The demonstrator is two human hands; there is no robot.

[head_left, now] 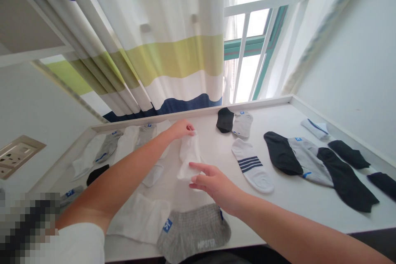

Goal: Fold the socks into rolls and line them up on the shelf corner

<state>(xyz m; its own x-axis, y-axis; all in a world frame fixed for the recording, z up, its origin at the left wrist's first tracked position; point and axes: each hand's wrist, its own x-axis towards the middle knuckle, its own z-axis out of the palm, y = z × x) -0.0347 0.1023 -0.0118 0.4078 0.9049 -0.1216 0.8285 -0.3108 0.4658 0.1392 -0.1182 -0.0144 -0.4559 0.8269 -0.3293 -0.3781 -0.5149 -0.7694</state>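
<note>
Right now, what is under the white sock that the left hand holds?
The white surface shows beside the white sock; whatever lies directly beneath it is covered.

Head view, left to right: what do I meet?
Wall socket panel → left hand holding plain white sock → right hand → dark-striped white sock → black sock → grey sock → longer black sock → right-edge black sock.
</note>
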